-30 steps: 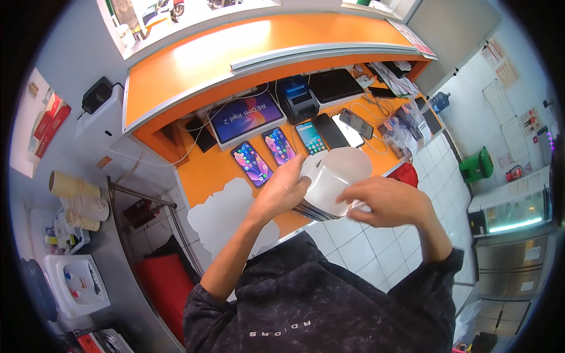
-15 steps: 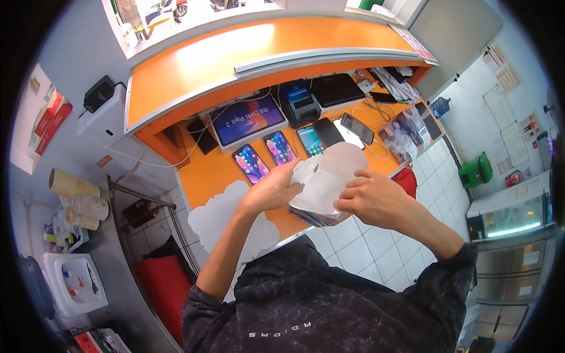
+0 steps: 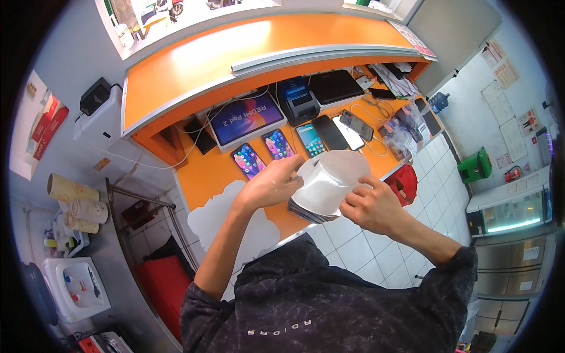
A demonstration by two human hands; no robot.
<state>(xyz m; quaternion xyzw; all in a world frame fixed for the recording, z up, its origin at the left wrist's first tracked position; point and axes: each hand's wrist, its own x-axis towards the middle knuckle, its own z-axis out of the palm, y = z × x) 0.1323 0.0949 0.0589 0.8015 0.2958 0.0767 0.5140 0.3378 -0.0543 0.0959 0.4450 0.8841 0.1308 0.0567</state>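
A pale grey-white shaped card blank (image 3: 331,181), smooth and slightly shiny, lies curved between my hands at the front of the orange counter. My left hand (image 3: 273,183) pinches its left side, thumb and fingers closed near a small dark slot. On the right edge, the curled fingers of my right hand (image 3: 369,203) grip the card. Under it, the layered edges of a stack of similar blanks (image 3: 312,215) show at the counter's front edge. More white blanks (image 3: 220,220) with scalloped outlines lie flat to the left, partly behind my left forearm.
Behind my hands are several phones (image 3: 311,140), a tablet box (image 3: 247,122), a small dark printer (image 3: 299,106) and loose cables. Plastic-wrapped packages (image 3: 406,130) sit at the counter's right end. A raised orange shelf (image 3: 194,65) overhangs the back. A steel worktop (image 3: 126,276) stands left.
The card has bent into a deeper curve, and its far edge now sits lower. My right hand has shifted slightly right and pinches the card's edge. My left hand keeps its hold.
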